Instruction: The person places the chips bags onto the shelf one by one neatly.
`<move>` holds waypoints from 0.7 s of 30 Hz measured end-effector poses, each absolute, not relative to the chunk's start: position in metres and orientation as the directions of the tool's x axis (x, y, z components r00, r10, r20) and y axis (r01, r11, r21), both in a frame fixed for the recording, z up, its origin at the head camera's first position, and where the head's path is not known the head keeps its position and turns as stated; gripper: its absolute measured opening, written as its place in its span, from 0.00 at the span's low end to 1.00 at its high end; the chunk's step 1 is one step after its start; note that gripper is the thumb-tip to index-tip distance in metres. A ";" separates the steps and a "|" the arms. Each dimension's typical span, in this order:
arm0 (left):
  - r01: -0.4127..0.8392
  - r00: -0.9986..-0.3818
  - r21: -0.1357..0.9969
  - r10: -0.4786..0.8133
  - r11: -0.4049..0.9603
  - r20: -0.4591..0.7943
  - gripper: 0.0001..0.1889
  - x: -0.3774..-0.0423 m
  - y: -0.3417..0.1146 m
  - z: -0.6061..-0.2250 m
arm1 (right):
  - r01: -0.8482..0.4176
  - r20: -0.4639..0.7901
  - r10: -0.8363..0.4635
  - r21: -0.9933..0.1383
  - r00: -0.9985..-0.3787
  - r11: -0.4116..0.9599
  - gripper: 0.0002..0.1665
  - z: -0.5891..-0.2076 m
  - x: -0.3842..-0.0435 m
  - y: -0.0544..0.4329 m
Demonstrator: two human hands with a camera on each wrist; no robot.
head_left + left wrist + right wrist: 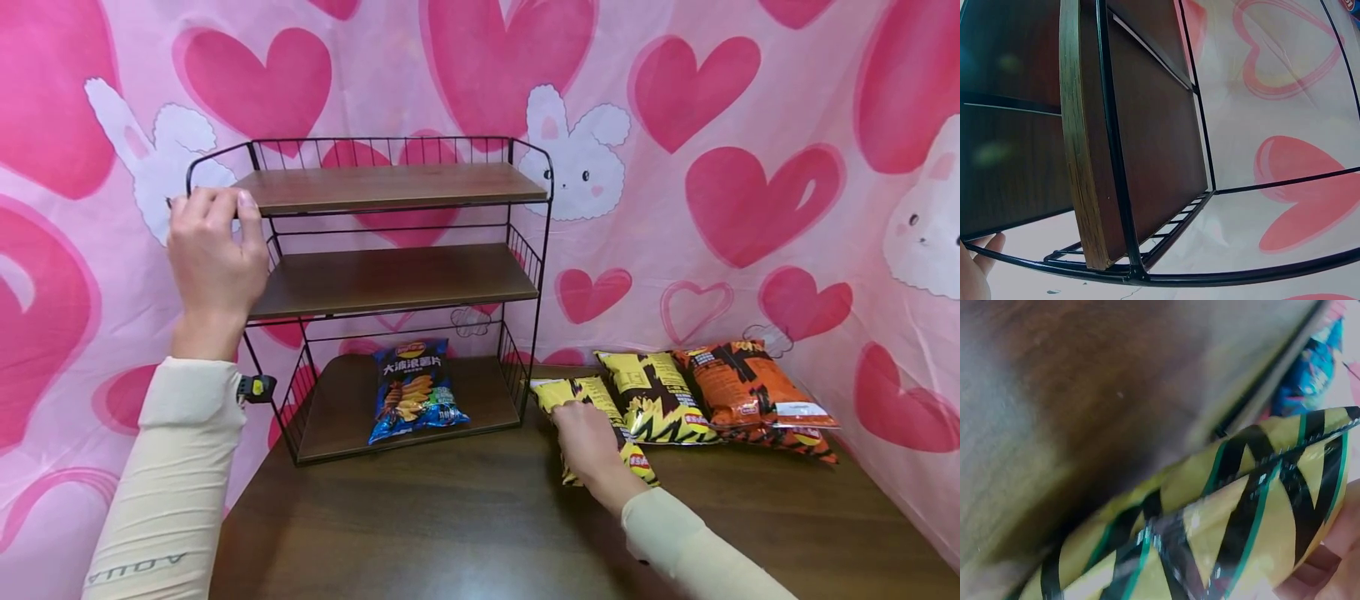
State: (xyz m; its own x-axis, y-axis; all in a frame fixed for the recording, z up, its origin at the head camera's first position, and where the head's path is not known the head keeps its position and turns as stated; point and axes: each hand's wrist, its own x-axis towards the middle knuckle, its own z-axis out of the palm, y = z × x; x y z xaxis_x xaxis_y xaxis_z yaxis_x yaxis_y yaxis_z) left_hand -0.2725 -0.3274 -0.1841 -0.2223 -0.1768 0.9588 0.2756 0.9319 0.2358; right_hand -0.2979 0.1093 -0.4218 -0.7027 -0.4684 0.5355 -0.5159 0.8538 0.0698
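Note:
At the upper left corner of a three-tier shelf rack (405, 287), my left hand (216, 242) grips the black metal frame. In the left wrist view the fingertips (996, 244) show beside a thin black rod. My right hand (588, 442) holds a yellow chip bag (573, 390) with black zigzag stripes, just right of the rack's base. The right wrist view has the same bag tilted up, with curled fingers (1316, 565) against its side. A blue chip bag (416, 392) leans back on the rack's bottom tier.
Right of my right hand lie another yellow chip bag (656, 396) and an orange chip bag (750, 383), which rests on another orange bag. The dark wooden table (390, 525) extends in front of the rack. Behind hangs a pink cloth (600, 75) with hearts and rabbits.

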 end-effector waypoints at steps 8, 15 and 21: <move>0.276 -0.225 0.239 -0.179 0.931 0.958 0.25 -0.272 -0.326 -0.181 | -0.561 0.602 -0.357 -0.189 -0.714 0.806 0.16 -0.395 -0.299 0.133; 0.273 -0.217 0.234 -0.177 0.933 0.960 0.24 -0.272 -0.326 -0.182 | -0.505 0.576 -0.200 -0.435 -0.792 0.746 0.03 -0.382 -0.304 0.151; 0.276 -0.212 0.234 -0.179 0.932 0.961 0.24 -0.272 -0.326 -0.183 | -0.416 0.542 -0.065 -0.558 -0.838 0.718 0.01 -0.379 -0.307 0.162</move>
